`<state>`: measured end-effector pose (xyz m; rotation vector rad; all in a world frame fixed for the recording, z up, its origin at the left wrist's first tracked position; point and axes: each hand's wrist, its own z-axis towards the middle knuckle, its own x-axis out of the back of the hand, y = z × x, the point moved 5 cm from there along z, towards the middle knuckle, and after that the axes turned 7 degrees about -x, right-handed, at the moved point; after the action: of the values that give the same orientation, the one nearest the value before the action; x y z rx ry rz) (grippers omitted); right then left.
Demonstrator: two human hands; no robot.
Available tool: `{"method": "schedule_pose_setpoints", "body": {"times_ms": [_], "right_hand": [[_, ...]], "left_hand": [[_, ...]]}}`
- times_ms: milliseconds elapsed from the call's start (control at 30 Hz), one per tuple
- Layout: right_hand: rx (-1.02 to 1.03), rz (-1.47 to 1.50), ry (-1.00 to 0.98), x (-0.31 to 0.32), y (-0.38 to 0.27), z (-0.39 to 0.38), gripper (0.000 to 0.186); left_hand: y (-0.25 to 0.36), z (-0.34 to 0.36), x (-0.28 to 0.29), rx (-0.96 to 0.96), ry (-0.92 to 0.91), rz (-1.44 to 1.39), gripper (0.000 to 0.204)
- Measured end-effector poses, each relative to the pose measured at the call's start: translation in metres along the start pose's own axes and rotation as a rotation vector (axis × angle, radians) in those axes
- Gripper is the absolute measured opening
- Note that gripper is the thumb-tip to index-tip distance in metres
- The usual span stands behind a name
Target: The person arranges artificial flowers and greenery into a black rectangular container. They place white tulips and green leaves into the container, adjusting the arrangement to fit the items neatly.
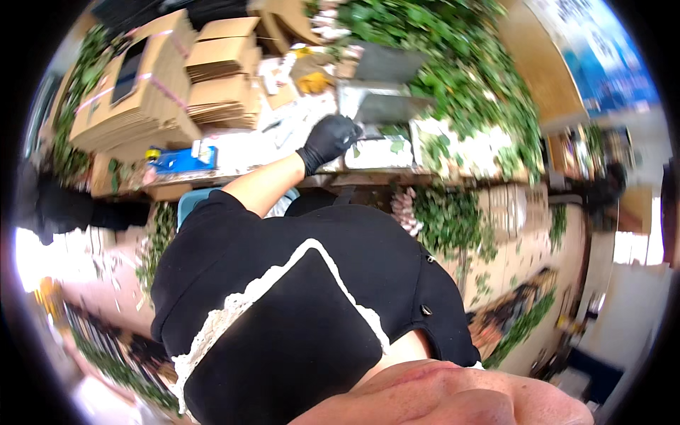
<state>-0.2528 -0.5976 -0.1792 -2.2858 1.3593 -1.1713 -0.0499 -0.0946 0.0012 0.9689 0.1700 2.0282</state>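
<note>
My left hand [330, 139] wears a black glove and has its fingers closed at the near left corner of a pale tray [379, 157] with a few green leaves on it; what it grips is too small to make out. Behind the tray lie dark grey slabs [389, 62]. Left of my hand are white papers and slender tools [276, 124]. A yellow-and-grey glove [312, 81] lies beyond. My right hand is not in view.
Cardboard stacks [219, 53] and a blue box [184, 160] fill the left of the bench. Leafy stems [474, 99] pile at the right beside white sheets. A light blue bin [195, 200] sits below the bench edge. Dark, indistinct shapes flank me at both sides.
</note>
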Motion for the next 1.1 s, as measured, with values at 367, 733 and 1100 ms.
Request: {"method": "schedule_pose_setpoints", "body": {"times_ms": [367, 733, 1100], "right_hand": [[0.778, -0.945, -0.022, -0.009, -0.565, 0.009, 0.023], [1.176, -0.907, -0.070, -0.329, -0.837, 0.055, 0.036], [1.288, -0.536, -0.090, -0.343, -0.822, 0.066, 0.018]], "left_hand": [[-0.205, -0.019, 0.188, 0.700, 0.187, 1.035, 0.067], [-0.213, -0.026, 0.175, 0.592, 0.231, 0.965, 0.054], [-0.193, -0.023, 0.182, 0.578, 0.186, 1.097, 0.060]]}}
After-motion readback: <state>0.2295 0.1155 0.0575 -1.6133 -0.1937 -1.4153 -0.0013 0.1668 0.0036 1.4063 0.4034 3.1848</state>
